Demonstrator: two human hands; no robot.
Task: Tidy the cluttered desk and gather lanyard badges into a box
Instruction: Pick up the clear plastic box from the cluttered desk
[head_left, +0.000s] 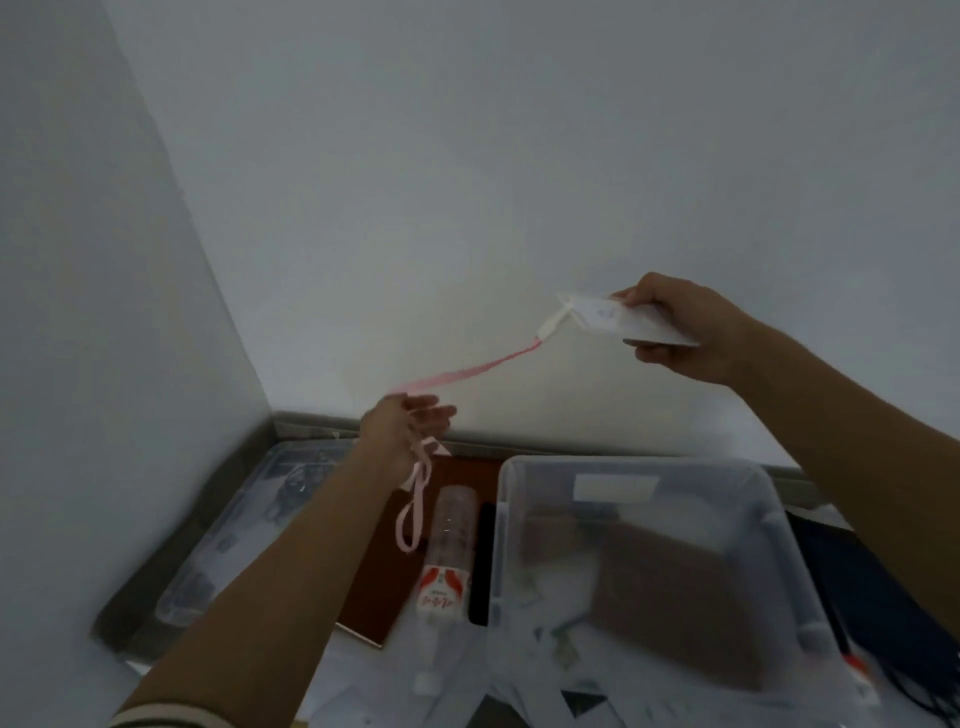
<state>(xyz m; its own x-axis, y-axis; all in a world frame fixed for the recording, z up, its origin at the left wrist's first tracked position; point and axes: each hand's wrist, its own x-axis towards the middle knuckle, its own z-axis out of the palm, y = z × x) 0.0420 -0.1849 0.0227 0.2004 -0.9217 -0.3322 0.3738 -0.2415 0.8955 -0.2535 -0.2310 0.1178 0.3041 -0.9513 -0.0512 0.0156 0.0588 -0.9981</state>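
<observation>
Both forearms (270, 561) are bare; the left shows a pale sleeve cuff (139, 718) with a dark stripe.

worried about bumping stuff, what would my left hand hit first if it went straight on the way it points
Likely the back wall: the left hand, pink lanyard over it, points up and forward, nothing visible between. Depth is unclear.
</observation>
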